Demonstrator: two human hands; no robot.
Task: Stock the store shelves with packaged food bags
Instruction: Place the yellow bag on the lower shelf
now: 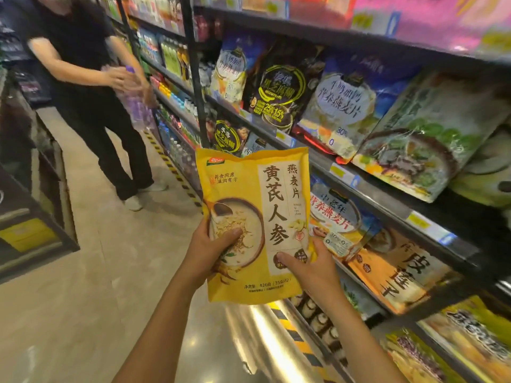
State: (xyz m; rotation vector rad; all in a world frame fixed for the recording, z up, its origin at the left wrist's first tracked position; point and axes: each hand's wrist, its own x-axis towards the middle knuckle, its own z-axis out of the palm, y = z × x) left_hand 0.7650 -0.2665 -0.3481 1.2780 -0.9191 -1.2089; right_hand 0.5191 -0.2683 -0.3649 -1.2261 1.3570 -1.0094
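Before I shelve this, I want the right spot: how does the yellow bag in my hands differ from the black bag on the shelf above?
The yellow bag is bright yellow with a cream label panel; the black bag is dark with yellow-green lettering. The yellow bag is held upright in the aisle by the left hand and right hand; the black bag leans on the shelf, untouched. Both are flat printed food pouches.

Narrow shop aisle. Glossy beige floor (91, 272), yellow-black hazard tape (171, 170) along dark metal shelving (387, 205). Overhead light glare near camera.
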